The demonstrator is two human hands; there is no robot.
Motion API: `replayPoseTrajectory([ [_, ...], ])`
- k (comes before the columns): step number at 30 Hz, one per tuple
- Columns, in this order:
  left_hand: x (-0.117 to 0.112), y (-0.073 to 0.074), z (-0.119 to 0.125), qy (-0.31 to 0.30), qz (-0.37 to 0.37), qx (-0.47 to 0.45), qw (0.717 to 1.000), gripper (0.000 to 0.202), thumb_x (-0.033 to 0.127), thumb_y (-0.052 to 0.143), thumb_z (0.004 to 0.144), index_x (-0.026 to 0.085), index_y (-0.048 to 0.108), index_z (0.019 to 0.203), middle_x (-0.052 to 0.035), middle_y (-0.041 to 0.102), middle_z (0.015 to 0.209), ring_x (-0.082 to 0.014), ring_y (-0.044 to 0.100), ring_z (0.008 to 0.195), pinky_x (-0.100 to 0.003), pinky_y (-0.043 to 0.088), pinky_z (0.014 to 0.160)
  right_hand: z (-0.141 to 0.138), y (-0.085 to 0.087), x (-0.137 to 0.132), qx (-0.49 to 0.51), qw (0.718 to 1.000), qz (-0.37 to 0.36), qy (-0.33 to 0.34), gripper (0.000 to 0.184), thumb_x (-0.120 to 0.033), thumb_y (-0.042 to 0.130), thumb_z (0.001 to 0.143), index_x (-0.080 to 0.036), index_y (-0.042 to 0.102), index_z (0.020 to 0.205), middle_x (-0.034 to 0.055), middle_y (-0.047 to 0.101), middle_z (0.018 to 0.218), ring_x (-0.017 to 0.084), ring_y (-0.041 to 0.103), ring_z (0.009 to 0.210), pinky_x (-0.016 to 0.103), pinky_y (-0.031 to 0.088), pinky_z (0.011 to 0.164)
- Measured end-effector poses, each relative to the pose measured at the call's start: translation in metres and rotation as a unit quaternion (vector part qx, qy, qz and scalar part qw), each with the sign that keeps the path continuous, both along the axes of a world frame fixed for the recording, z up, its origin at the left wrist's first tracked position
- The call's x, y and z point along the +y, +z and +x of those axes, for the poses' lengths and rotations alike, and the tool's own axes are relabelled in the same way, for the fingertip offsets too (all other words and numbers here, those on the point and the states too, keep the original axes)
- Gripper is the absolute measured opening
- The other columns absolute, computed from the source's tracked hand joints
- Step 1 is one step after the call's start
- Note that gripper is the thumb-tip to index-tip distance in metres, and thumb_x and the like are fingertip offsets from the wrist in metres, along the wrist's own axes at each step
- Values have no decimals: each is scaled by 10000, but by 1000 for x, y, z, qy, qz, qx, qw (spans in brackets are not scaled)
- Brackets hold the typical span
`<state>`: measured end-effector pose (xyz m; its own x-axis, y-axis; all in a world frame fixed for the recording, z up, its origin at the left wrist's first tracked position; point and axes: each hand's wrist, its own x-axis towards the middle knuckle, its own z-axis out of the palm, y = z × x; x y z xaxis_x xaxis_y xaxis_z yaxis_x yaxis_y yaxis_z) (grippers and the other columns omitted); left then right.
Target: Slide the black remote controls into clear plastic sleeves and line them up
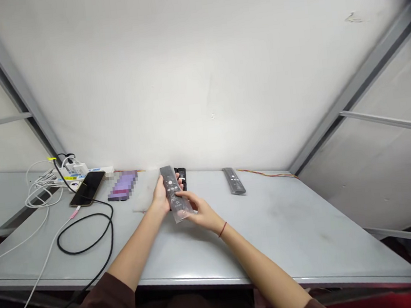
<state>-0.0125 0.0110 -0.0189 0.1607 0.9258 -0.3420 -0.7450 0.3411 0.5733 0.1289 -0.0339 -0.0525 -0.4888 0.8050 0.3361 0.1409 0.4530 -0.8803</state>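
A dark remote control [172, 187] in a clear plastic sleeve is held above the grey table, tilted slightly. My left hand [161, 198] wraps round its left side. With fingers and thumb, my right hand [201, 212] grips the sleeve's lower right end, where loose plastic extends past the remote. Behind the held remote, black items [182, 178] lie on the table, partly hidden by it and my left fingers. Another sleeved remote control [234, 180] rests on the table to the right of my hands.
On the left are a black phone [88, 188] with a pink-ended cable plugged in, a blurred purple-screened device [123, 186], and a white power strip [99, 172] with tangled cables. A looped black cable [87, 250] crosses the table [291, 243]. Thin coloured wires [266, 173] run along the wall.
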Motion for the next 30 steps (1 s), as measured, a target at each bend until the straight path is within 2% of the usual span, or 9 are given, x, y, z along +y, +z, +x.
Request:
replayPoseTrajectory([
  [3,-6,0,7,-18,-10,11,1000,519,486,271,923,124,643,901,-57,621,613,-145,570,501,-287,494,556,-2,-5,2,13,999,-2,-33,473,-266,615,797,-202,478,1245,92,591,1155,201,599,915,350,488,820],
  [7,-7,-5,11,-10,-19,21,1000,519,477,271,928,123,648,883,-57,628,607,-147,575,499,-296,501,574,-3,-6,2,16,998,0,-61,436,-297,584,819,-202,467,1229,85,619,1075,193,604,867,334,494,780],
  [12,-4,-11,14,-12,-17,19,1000,510,457,286,930,104,653,906,-90,666,701,-178,642,640,-315,526,660,-4,-6,3,25,996,0,-90,400,-328,576,818,-189,484,1181,72,636,956,177,596,781,327,495,727],
  [17,-5,-4,11,-41,-11,10,999,501,436,275,936,97,642,893,-129,677,789,-211,662,785,-343,529,744,-1,-5,4,47,995,-10,-82,390,-337,559,833,-194,485,1188,82,635,993,179,598,797,324,492,731],
  [20,-3,-1,6,-35,-2,-3,999,367,334,345,933,97,619,874,-122,679,816,-198,661,801,-322,529,746,0,-3,4,31,995,-7,-93,351,-326,522,854,-192,522,1178,75,645,947,178,594,769,320,488,707],
  [23,2,1,-1,0,3,-7,1000,257,237,378,925,104,596,894,-102,680,843,-180,659,798,-310,530,733,1,0,3,28,994,-1,-107,272,-279,490,851,-177,603,1076,82,664,957,194,604,813,340,483,746],
  [27,7,1,-10,13,7,-8,1000,268,241,359,934,97,585,934,-107,668,858,-178,648,799,-342,521,788,5,6,3,5,993,7,-118,235,-206,465,809,-179,669,923,63,683,906,195,605,823,344,483,758],
  [30,8,3,-15,0,25,-2,1000,275,254,361,932,95,584,961,-115,654,857,-184,637,794,-375,511,813,12,12,4,-2,998,-24,-60,212,-184,477,785,-174,682,836,60,676,864,185,606,791,331,498,733],
])
